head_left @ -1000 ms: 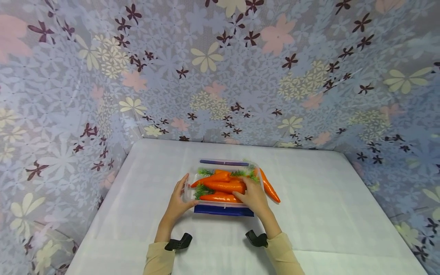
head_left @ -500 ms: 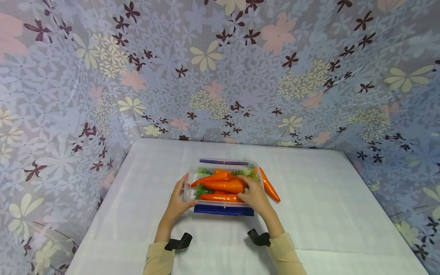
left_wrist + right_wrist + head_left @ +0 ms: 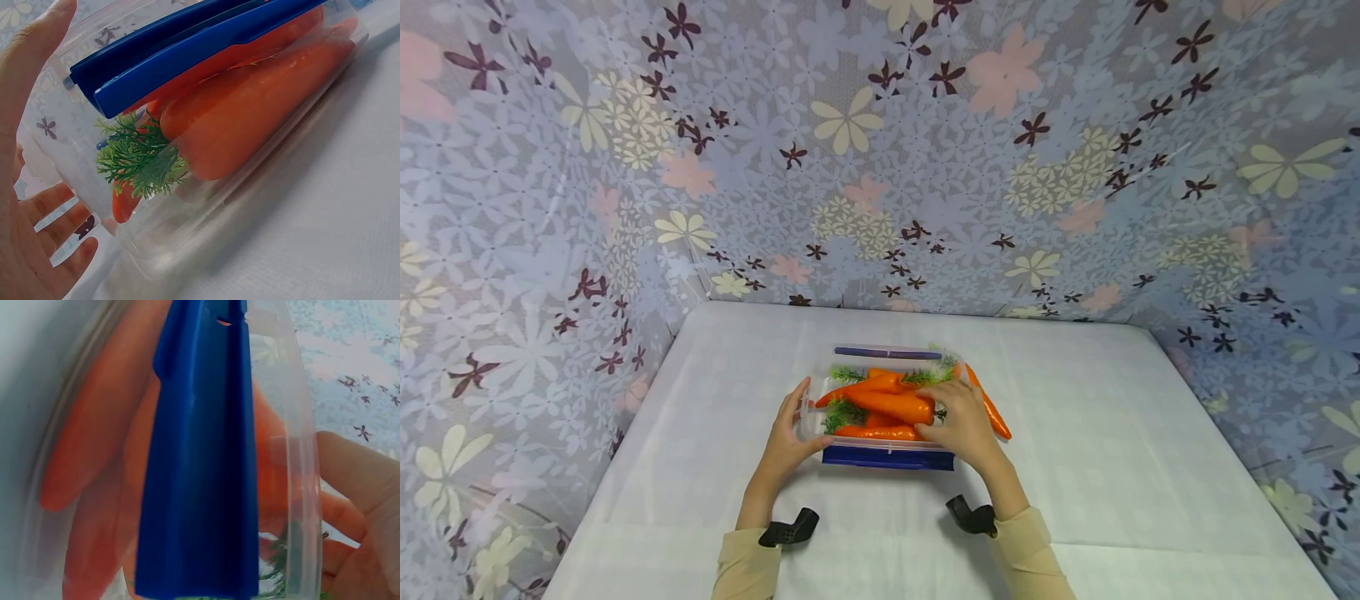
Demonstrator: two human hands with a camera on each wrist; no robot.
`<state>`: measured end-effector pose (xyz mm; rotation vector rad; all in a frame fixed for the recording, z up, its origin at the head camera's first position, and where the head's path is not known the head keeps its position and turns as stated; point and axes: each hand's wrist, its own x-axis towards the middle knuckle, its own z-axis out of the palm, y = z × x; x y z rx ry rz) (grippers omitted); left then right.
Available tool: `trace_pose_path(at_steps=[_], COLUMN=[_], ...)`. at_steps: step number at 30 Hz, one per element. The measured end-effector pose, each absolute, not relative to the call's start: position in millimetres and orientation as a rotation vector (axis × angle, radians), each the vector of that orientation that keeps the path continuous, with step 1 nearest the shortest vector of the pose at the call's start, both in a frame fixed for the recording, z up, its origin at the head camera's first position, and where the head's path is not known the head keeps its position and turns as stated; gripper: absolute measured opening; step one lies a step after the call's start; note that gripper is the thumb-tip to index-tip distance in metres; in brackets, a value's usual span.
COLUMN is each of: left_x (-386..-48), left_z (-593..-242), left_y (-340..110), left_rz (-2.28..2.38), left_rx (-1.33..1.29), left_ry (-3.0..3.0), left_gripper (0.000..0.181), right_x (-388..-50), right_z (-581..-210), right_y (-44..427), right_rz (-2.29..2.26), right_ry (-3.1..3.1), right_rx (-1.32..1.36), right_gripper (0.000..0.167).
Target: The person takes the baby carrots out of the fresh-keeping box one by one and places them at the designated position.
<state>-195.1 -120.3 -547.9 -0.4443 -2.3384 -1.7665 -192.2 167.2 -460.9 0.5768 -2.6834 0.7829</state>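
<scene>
Carrot (image 3: 891,406) inside clear box (image 3: 865,445) toward the table's (image 3: 1120,450) far edge, thick end pinched between thumb and fingers of right hand (image 3: 966,421). Left hand (image 3: 786,446) spread, fingers apart, at box's left end. Loose carrot (image 3: 992,408) just beside right end.

No readable text in any view right now, folks: not a word, brand or number to call on the clear rectangular plastic box (image 3: 150,253), its long blue plastic flap (image 3: 200,456), the glossy orange carrots (image 3: 895,407) or the grey-blue flowered cloth (image 3: 880,167); any marking on the black angular wrist device (image 3: 789,528) is too small to read.
</scene>
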Motion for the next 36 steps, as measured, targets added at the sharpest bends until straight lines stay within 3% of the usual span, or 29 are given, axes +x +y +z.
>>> trace_pose_path(at_steps=[7, 36], left_x=[-193, -193], left_z=[-546, -543], left_y=[-121, -121], left_rz=[-1.836, -1.866], left_rx=[-0.426, -0.417], left_ry=[-2.353, -2.367], left_gripper=[0.096, 0.097], right_x=[-190, -193], right_z=[-454, -436], right_y=[170, 218], right_rz=[1.06, 1.056], right_ry=[-2.619, -2.256], right_rx=[0.535, 0.041], right_gripper=[0.048, 0.042])
